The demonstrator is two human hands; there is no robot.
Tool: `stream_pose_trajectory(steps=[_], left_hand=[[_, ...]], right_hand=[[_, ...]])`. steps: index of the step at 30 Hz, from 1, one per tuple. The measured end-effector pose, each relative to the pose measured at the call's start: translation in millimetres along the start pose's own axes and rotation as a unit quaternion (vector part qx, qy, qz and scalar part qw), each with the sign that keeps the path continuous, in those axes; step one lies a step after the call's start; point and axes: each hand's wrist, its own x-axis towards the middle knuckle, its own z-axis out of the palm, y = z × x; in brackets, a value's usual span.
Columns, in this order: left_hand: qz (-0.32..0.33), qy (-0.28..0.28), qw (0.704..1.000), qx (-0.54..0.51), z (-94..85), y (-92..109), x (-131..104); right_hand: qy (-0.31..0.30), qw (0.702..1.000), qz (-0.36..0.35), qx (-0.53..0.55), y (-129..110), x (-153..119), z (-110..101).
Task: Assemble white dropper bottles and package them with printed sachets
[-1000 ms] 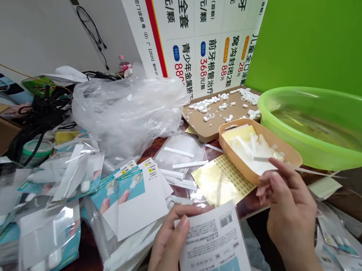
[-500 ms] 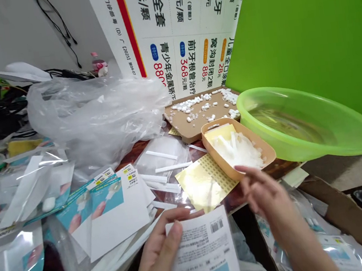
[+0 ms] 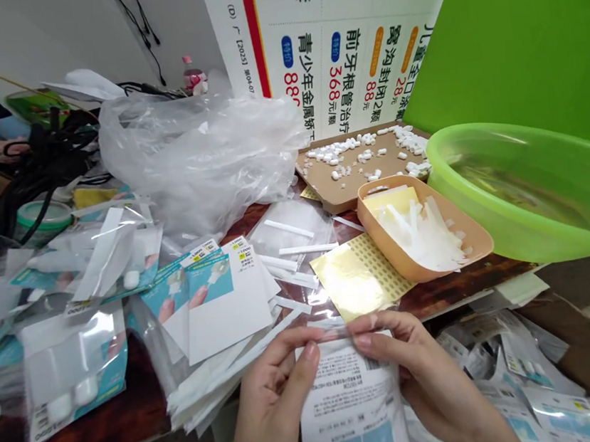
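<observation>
My left hand (image 3: 274,403) and my right hand (image 3: 415,371) both grip the top edge of a clear packet with a printed white card (image 3: 352,404), low in the middle of the view. Thumbs and fingertips pinch its upper corners. Just beyond the packet lies a gold sticker sheet (image 3: 356,281). Behind that stands a small tan tray (image 3: 471,228) of white plastic strips. A stack of white cards and packets (image 3: 220,309) lies left of my left hand.
A large green basin (image 3: 539,191) sits at the right. A cardboard tray (image 3: 333,202) holds several small white pieces. A crumpled clear plastic bag (image 3: 201,161) lies behind; filled packets (image 3: 72,377) cover the left. A box of packets (image 3: 530,386) sits below the table's right edge.
My right hand came back from the tan tray and now grips the packet's top right corner. The view swung back to the left.
</observation>
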Motion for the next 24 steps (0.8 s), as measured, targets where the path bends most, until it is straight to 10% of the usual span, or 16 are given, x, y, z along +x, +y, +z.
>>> stream_pose_trajectory(steps=[8,24], left_hand=[[-0.081,-0.022,0.996,0.029,-22.8,13.8,-3.7],[0.097,-0.002,0.992,0.083,-53.6,-7.2,-16.5]], right_hand=[[-0.022,0.995,0.02,-0.091,11.0,2.9,-12.4],[-0.179,0.967,-0.129,-0.125,25.3,8.0,-27.4]])
